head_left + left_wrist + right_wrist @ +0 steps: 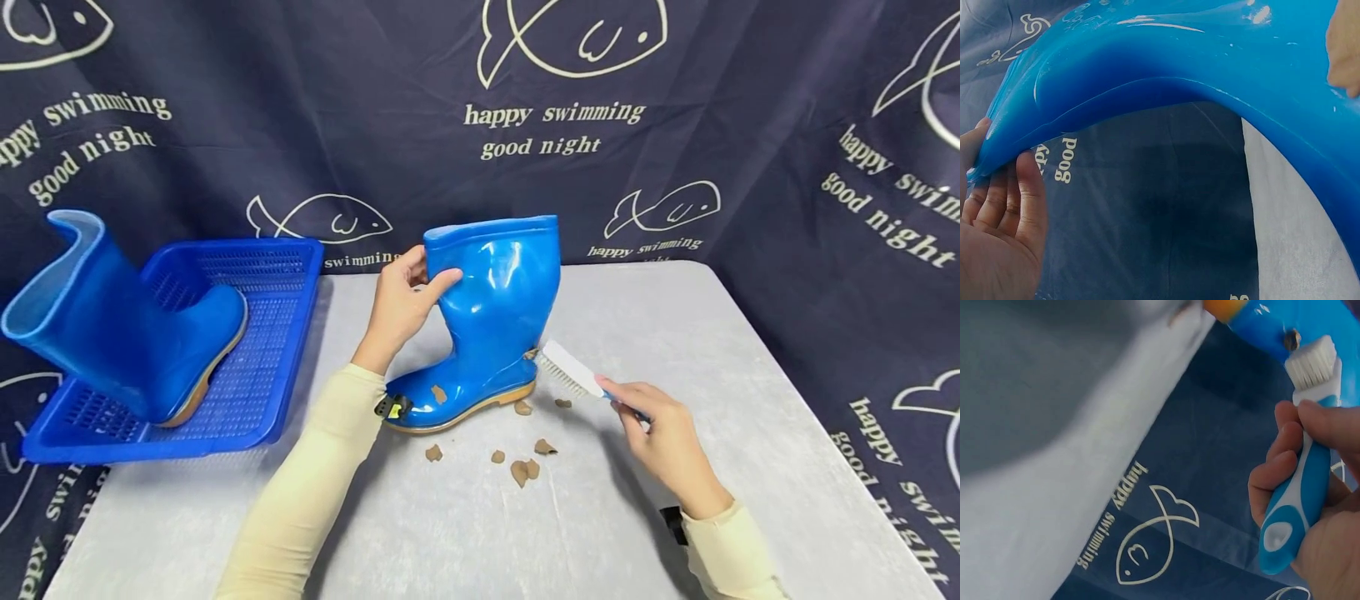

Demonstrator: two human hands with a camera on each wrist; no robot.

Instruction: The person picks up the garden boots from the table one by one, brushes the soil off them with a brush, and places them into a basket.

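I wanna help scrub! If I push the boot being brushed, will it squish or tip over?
The boot might squish a bit; it looks like shiny rubber. Being tall, it could tip without the left fingers.

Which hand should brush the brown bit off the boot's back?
Probably the right hand: it holds the brush close to the bit, while the left hand grips the boot up top.

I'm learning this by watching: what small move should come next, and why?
Probably a short stroke of the brush over the brown flake on the back of the held boot. The bristles are right beside that flake, the right grip holds the brush, and the left grip holds the boot near its top; similar flakes lie on the table.
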